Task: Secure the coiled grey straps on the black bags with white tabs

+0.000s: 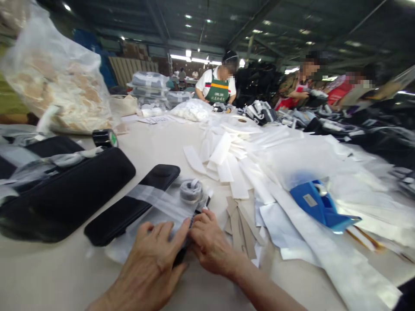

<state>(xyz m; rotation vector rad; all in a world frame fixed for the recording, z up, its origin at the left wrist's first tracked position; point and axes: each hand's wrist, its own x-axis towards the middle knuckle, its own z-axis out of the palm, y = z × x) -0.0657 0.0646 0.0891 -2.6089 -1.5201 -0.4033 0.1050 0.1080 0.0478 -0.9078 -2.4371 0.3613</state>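
A flat black padded case [110,222] lies on the table with clear plastic [152,198] across it. On the plastic rests a small grey coil [190,191], perhaps a rolled strap. My left hand [151,255] lies over the plastic's near part, fingers stretched out and thumb apart, with a dark piece showing between thumb and forefinger. Right beside it, my right hand [209,239] has its fingers curled down at the plastic's right edge, by a dark strip. What exactly its fingertips pinch is partly hidden.
To the left lies a bigger black padded piece [71,194], with a tape roll [104,138] behind it. White strips [227,166], brown strips [241,229] and a blue holder [314,203] lie to the right. A large filled plastic bag [65,82] stands far left. Several people work across the table.
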